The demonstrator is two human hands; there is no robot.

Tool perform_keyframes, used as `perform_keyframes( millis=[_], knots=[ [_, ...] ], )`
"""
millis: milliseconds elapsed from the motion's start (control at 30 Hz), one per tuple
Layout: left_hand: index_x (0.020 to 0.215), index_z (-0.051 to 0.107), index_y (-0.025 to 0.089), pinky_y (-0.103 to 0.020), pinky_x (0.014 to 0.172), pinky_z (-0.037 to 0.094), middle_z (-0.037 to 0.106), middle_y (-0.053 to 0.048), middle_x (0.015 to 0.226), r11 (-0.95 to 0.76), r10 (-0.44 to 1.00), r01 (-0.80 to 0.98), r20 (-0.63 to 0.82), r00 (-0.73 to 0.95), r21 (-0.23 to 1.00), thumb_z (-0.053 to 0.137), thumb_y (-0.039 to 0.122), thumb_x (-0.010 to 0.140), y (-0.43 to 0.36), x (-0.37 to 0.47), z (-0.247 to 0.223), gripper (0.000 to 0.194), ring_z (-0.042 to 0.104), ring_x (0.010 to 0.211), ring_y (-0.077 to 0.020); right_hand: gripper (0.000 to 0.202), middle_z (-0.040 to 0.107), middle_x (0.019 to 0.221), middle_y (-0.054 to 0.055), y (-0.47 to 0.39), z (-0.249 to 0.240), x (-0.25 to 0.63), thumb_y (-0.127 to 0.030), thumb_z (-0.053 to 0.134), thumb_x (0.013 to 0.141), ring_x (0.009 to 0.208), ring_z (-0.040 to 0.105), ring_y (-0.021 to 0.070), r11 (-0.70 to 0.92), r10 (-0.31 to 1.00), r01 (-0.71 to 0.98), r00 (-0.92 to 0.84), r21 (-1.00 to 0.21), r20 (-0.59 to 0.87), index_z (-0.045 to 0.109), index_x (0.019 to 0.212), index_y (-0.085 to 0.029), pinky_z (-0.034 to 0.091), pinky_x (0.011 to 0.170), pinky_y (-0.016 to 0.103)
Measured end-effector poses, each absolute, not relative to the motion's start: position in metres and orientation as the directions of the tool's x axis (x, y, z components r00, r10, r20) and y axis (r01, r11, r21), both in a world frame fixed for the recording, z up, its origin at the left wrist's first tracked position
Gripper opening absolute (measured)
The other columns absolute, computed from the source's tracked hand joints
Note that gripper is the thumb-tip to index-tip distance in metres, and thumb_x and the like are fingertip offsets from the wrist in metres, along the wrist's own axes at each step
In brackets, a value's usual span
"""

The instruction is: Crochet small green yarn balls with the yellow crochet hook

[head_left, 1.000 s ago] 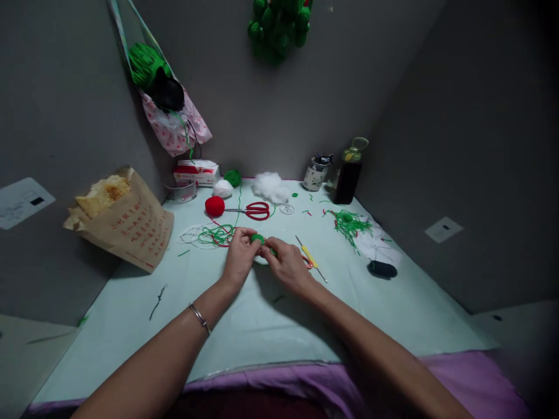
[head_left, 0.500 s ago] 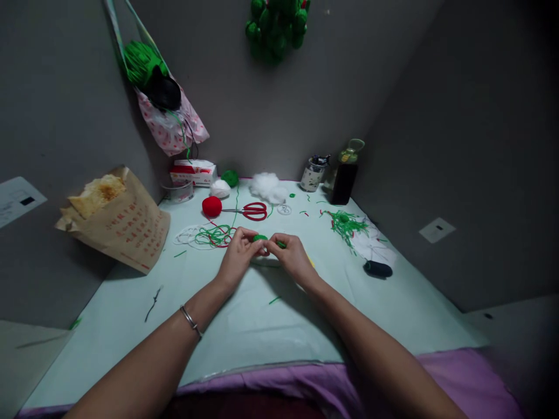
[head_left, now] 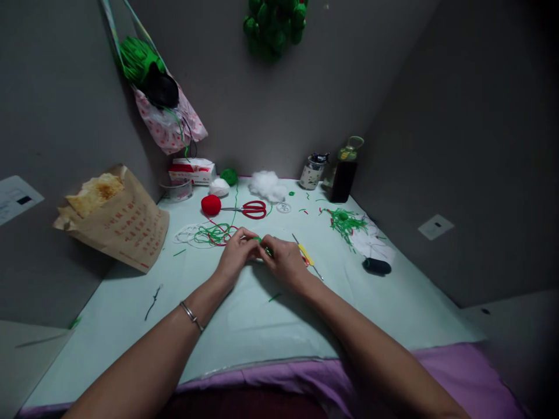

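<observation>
My left hand (head_left: 237, 251) and my right hand (head_left: 285, 259) meet over the middle of the table. Both are closed, fingertips pinching a small green yarn piece (head_left: 258, 239), which the fingers mostly cover. Just right of my right hand lies a crochet hook (head_left: 307, 254) with a yellow grip. Beyond my hands are red-handled scissors (head_left: 254, 209) and a red yarn ball (head_left: 211, 205). Loose green, red and white yarn (head_left: 213, 234) lies tangled beside my left hand.
A paper bag with flatbread (head_left: 126, 224) stands at the left. White stuffing (head_left: 267, 185), a green yarn ball (head_left: 229, 176), a jar (head_left: 312, 173) and a dark bottle (head_left: 343, 177) line the back. Green yarn scraps (head_left: 347, 224) and a dark roll (head_left: 377, 266) are at the right.
My right hand has shifted slightly left, closer to my left hand, with its fingers turned further over the green yarn piece. The crochet hook, mostly hidden before, now shows.
</observation>
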State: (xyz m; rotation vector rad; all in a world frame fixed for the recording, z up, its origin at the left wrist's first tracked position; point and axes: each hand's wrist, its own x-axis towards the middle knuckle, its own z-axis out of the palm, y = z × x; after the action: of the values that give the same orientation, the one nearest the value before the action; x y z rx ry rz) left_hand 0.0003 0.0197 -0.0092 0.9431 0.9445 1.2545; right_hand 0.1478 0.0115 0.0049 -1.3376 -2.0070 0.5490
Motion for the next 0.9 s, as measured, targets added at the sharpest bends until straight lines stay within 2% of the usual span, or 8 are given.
perform_keyframes(
  millis=[133,267,433,567,667,767,833,900],
  knots=[
    [0.089,0.061,0.020,-0.025,0.068,0.054,0.071,0.001,0.075,0.105,0.990,-0.379,-0.061,0.128,0.919,0.078,0.031,0.073,0.015,0.000,-0.001,0.026,0.069,0.069,-0.0134,0.020,0.067,0.067,0.000,0.014,0.011,0.153,-0.033,0.058,0.092,0.062,0.053,0.0148,0.359,0.933,0.615,-0.216,-0.702,0.287,0.064,0.077,-0.021,0.034,0.063,0.025],
    [0.093,0.061,0.020,-0.027,0.076,0.055,0.073,0.002,0.078,0.091,0.988,-0.397,-0.031,0.154,0.913,0.086,0.034,0.069,0.014,0.001,0.002,0.038,0.070,0.073,-0.0135,0.026,0.067,0.067,0.001,0.018,0.015,0.156,-0.037,0.056,0.092,0.064,0.055,0.0145,0.316,0.949,0.555,-0.174,-0.770,0.264,0.063,0.074,-0.019,0.038,0.062,0.024],
    [0.089,0.060,0.019,-0.025,0.067,0.054,0.070,0.002,0.068,0.076,0.989,-0.373,-0.022,0.149,0.925,0.089,0.035,0.068,0.019,0.001,-0.005,0.039,0.068,0.065,-0.0134,0.029,0.064,0.066,-0.001,0.019,0.019,0.157,-0.033,0.049,0.094,0.062,0.054,0.0130,0.316,0.946,0.504,-0.225,-0.803,0.232,0.062,0.073,-0.018,0.041,0.062,0.023],
    [0.089,0.061,0.017,-0.024,0.061,0.053,0.066,0.004,0.067,0.075,0.993,-0.334,-0.038,0.115,0.940,0.084,0.029,0.078,0.024,0.001,-0.017,0.027,0.065,0.061,-0.0125,0.023,0.065,0.069,0.000,0.011,0.018,0.153,-0.026,0.048,0.094,0.062,0.054,0.0140,0.337,0.938,0.545,-0.268,-0.768,0.221,0.063,0.078,-0.018,0.038,0.061,0.024],
    [0.103,0.065,0.015,-0.028,0.063,0.056,0.069,-0.001,0.086,0.085,0.995,-0.304,-0.066,0.072,0.949,0.071,0.029,0.093,0.026,0.000,-0.025,0.018,0.065,0.068,-0.0132,0.012,0.067,0.071,0.002,0.004,0.013,0.146,-0.019,0.054,0.090,0.064,0.054,0.0160,0.373,0.925,0.604,-0.306,-0.704,0.227,0.065,0.084,-0.019,0.035,0.065,0.027],
    [0.116,0.065,0.014,-0.033,0.069,0.060,0.069,-0.006,0.106,0.127,0.991,-0.293,-0.110,0.074,0.948,0.064,0.033,0.098,0.025,0.000,-0.029,0.025,0.068,0.081,-0.0167,0.008,0.068,0.070,0.002,0.003,0.006,0.141,-0.016,0.061,0.085,0.063,0.054,0.0172,0.395,0.916,0.648,-0.332,-0.651,0.226,0.067,0.088,-0.020,0.033,0.066,0.028],
    [0.113,0.066,0.014,-0.032,0.067,0.059,0.070,-0.005,0.101,0.149,0.988,-0.307,-0.127,0.091,0.940,0.065,0.032,0.098,0.024,-0.001,-0.027,0.023,0.068,0.078,-0.0159,0.007,0.069,0.070,0.003,0.006,0.005,0.142,-0.017,0.062,0.086,0.065,0.056,0.0181,0.391,0.919,0.666,-0.318,-0.635,0.233,0.068,0.089,-0.021,0.034,0.068,0.028],
    [0.103,0.066,0.015,-0.028,0.064,0.057,0.069,-0.001,0.086,0.153,0.987,-0.337,-0.126,0.101,0.929,0.070,0.028,0.093,0.022,-0.001,-0.022,0.017,0.065,0.069,-0.0132,0.009,0.070,0.071,0.003,0.010,0.006,0.144,-0.020,0.060,0.090,0.066,0.057,0.0180,0.381,0.924,0.668,-0.291,-0.639,0.247,0.068,0.087,-0.021,0.035,0.069,0.028]
  ],
)
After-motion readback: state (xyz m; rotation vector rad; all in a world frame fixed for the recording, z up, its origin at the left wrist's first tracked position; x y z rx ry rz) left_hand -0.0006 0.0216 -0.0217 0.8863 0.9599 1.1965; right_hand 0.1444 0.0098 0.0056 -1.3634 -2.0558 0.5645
